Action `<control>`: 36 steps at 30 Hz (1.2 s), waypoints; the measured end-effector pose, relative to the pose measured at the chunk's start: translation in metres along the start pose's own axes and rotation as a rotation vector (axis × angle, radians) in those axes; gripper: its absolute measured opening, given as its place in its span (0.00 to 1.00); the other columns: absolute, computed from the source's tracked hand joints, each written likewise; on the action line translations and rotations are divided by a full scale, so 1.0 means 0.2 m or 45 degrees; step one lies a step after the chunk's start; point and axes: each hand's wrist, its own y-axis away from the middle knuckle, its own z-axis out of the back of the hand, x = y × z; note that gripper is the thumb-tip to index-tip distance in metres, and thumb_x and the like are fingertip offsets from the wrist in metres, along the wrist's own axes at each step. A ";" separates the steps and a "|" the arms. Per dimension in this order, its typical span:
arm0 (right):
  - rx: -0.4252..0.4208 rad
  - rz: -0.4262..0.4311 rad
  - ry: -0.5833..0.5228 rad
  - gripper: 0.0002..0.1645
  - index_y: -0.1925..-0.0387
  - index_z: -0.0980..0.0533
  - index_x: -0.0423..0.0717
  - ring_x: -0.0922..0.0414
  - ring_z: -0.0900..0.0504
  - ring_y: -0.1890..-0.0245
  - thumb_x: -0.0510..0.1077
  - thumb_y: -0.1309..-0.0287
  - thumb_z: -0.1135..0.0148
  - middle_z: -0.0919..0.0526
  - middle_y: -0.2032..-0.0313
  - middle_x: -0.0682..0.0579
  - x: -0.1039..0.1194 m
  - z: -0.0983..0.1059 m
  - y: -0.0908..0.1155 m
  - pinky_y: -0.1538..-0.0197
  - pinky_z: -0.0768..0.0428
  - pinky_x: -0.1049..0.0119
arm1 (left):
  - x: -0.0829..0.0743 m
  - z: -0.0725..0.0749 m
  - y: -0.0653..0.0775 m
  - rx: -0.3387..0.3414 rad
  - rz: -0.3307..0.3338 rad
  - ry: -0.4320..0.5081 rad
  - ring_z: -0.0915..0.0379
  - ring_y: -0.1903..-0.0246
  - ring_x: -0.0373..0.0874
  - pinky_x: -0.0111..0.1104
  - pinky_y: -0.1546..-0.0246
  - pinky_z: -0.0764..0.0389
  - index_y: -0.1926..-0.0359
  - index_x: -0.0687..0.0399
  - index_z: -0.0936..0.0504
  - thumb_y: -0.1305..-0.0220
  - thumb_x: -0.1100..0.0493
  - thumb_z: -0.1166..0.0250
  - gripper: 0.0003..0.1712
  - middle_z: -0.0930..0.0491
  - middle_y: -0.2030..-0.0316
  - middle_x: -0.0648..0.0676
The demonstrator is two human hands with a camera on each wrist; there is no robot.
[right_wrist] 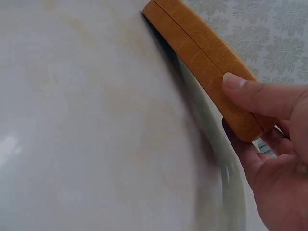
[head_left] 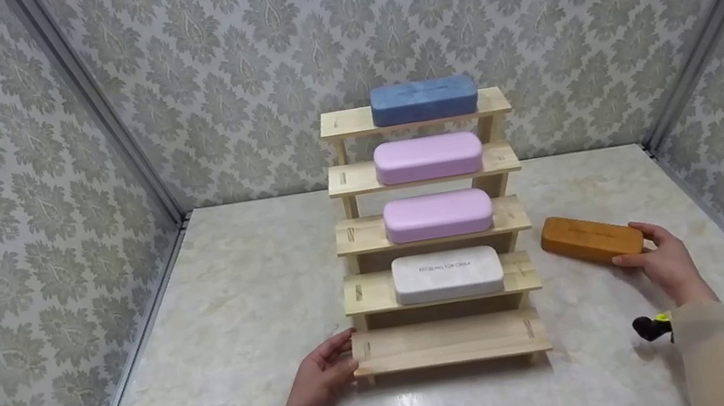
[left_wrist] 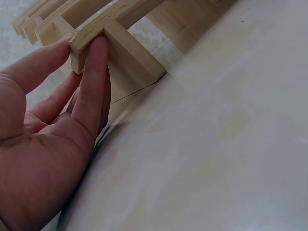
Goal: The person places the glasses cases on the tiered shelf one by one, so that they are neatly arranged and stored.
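My right hand (head_left: 669,263) pinches the right end of an orange glasses case (head_left: 591,238) between thumb and fingers, to the right of a stepped wooden rack (head_left: 449,341). In the right wrist view a seam runs along the side of the case (right_wrist: 197,48), and its far end is close over the table. My left hand (head_left: 321,380) grips the left end of the rack's lowest shelf, the thumb and fingers around the board's corner (left_wrist: 77,53) in the left wrist view. That lowest shelf is bare.
On the upper shelves sit a blue case (head_left: 424,100), a pink case (head_left: 428,157), a second pink case (head_left: 437,216) and a white case (head_left: 447,275) with lettering. The pale marbled table (head_left: 237,288) meets patterned walls (head_left: 278,42) at the back and sides.
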 end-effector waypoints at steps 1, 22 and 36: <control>-0.005 -0.005 -0.014 0.61 0.19 0.51 0.44 0.39 0.48 0.20 0.42 0.44 0.23 0.55 0.19 0.37 0.00 0.00 0.01 0.20 0.43 0.43 | 0.00 0.00 0.00 0.005 -0.001 0.009 0.20 0.48 0.41 0.33 0.51 0.14 0.25 0.70 0.38 0.34 0.68 0.33 0.39 0.22 0.42 0.53; -0.076 -0.054 -0.003 0.63 0.18 0.49 0.52 0.40 0.45 0.21 0.52 0.46 0.21 0.56 0.18 0.40 -0.01 0.05 0.12 0.22 0.37 0.45 | 0.01 0.01 0.00 0.004 -0.001 -0.046 0.19 0.49 0.41 0.33 0.53 0.14 0.26 0.69 0.37 0.34 0.66 0.32 0.39 0.22 0.41 0.55; -0.087 0.141 -0.187 0.54 0.22 0.39 0.59 0.60 0.27 0.35 0.44 0.46 0.21 0.42 0.25 0.46 0.04 0.10 0.25 0.52 0.19 0.83 | 0.01 0.00 0.00 0.005 -0.001 -0.012 0.19 0.48 0.42 0.34 0.51 0.14 0.26 0.69 0.37 0.35 0.67 0.32 0.40 0.22 0.42 0.55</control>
